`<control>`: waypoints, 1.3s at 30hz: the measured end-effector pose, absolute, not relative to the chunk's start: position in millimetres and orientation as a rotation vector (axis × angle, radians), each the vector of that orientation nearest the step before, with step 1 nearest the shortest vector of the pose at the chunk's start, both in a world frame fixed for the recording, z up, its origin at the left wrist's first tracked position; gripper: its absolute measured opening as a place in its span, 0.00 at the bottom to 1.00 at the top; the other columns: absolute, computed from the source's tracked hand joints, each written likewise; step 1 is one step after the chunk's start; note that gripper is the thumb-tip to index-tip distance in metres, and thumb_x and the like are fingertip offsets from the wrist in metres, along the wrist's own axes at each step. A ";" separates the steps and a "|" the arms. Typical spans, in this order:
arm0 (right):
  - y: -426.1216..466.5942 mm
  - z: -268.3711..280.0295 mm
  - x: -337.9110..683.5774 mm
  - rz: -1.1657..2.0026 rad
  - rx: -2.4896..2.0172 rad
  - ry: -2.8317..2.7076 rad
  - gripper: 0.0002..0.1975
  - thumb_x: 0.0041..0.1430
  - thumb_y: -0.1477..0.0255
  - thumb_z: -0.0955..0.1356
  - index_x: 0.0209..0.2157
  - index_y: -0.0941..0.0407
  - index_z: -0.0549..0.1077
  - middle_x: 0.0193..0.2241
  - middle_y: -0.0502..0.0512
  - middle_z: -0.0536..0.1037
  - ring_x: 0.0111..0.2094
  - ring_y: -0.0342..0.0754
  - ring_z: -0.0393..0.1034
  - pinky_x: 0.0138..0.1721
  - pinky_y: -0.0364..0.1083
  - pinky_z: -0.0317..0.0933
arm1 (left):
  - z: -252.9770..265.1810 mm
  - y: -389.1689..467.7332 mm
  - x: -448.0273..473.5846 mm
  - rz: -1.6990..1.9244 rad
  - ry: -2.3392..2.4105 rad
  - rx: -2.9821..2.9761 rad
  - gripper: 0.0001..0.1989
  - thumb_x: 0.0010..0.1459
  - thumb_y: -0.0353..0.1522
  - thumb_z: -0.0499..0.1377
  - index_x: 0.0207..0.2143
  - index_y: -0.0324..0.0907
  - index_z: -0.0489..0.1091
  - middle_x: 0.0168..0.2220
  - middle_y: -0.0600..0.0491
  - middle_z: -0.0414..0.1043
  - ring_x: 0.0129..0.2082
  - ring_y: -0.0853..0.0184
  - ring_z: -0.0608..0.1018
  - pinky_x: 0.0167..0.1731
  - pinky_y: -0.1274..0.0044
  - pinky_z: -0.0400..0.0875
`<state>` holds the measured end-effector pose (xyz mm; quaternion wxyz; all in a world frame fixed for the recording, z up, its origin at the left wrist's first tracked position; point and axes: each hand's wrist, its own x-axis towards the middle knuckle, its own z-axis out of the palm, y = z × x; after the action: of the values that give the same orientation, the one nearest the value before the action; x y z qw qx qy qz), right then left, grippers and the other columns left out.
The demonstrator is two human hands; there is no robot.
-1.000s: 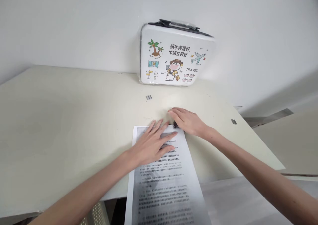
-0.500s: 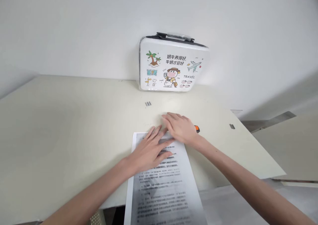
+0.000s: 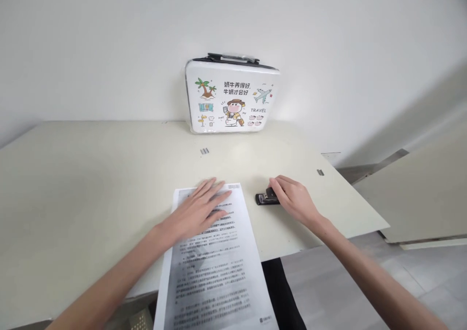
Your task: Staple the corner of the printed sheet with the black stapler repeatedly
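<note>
Flat on the upper part of a printed sheet of paper (image 3: 215, 271) lies my left hand (image 3: 197, 208), its fingers spread. The paper hangs past the table's near edge; I cannot tell whether it is one sheet or a stack. Just right of the paper's top corner, a black stapler (image 3: 265, 199) rests on the table. Closed around its right part is my right hand (image 3: 295, 199), which hides much of it. The stapler's left end shows and stands apart from the paper.
A white cartoon-printed case (image 3: 231, 96) with a black handle stands against the wall. Small staple strips (image 3: 205, 151) lie in front of it, and another staple strip (image 3: 320, 172) is near the right edge of the table (image 3: 91, 189). Tiled floor shows at lower right.
My right hand has moved right, off the paper's top edge, and has taken hold of the stapler. My left hand stays spread on the paper. The view has shifted slightly.
</note>
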<state>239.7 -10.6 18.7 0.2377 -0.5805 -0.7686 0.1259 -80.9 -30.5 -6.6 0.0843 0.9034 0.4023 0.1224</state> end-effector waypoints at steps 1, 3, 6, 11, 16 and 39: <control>-17.7 19.7 246.6 0.372 -1.578 -2.109 0.30 0.77 0.53 0.52 0.32 0.52 0.76 0.35 0.58 0.81 0.34 0.52 0.75 0.38 0.49 0.65 | -3.4 -34.2 -85.8 0.361 1.205 2.708 0.30 0.75 0.51 0.48 0.73 0.51 0.59 0.76 0.53 0.51 0.77 0.54 0.50 0.75 0.57 0.47; -31.7 20.6 262.0 0.446 -1.524 -2.141 0.27 0.76 0.53 0.54 0.37 0.51 0.77 0.39 0.58 0.82 0.38 0.54 0.76 0.41 0.51 0.67 | 3.5 -45.3 -100.0 0.339 1.214 2.729 0.29 0.75 0.50 0.50 0.73 0.54 0.59 0.75 0.55 0.55 0.77 0.54 0.52 0.74 0.56 0.50; -48.1 15.8 287.3 0.553 -1.429 -2.174 0.18 0.72 0.52 0.63 0.47 0.49 0.77 0.46 0.58 0.83 0.45 0.58 0.77 0.47 0.55 0.70 | 11.9 -68.4 -129.1 0.342 1.272 2.723 0.29 0.74 0.48 0.54 0.73 0.62 0.56 0.74 0.60 0.59 0.76 0.54 0.57 0.73 0.55 0.55; -55.0 -7.2 317.1 0.663 -1.432 -1.986 0.19 0.66 0.55 0.70 0.54 0.47 0.75 0.51 0.57 0.82 0.49 0.59 0.78 0.49 0.56 0.72 | 9.2 -106.6 -166.1 0.318 1.392 2.729 0.40 0.68 0.50 0.60 0.76 0.64 0.46 0.76 0.59 0.51 0.75 0.49 0.58 0.69 0.53 0.63; -47.8 -20.8 326.8 0.881 -1.403 -1.708 0.21 0.61 0.53 0.74 0.49 0.50 0.76 0.45 0.57 0.83 0.47 0.58 0.77 0.47 0.54 0.71 | -5.9 -117.5 -153.6 0.250 1.344 2.824 0.40 0.70 0.47 0.56 0.78 0.60 0.42 0.77 0.58 0.47 0.76 0.48 0.53 0.74 0.51 0.49; -61.2 8.8 357.1 1.018 -1.387 -1.260 0.22 0.57 0.54 0.77 0.49 0.50 0.79 0.46 0.55 0.84 0.49 0.58 0.76 0.49 0.52 0.70 | -21.2 100.9 72.2 0.487 1.184 2.595 0.37 0.74 0.54 0.46 0.74 0.41 0.55 0.78 0.42 0.44 0.78 0.49 0.44 0.74 0.52 0.42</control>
<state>357.1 -61.2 8.8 0.4833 -0.5694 -0.5171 0.4180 72.2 100.9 -21.2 0.1236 0.8900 0.4059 0.1671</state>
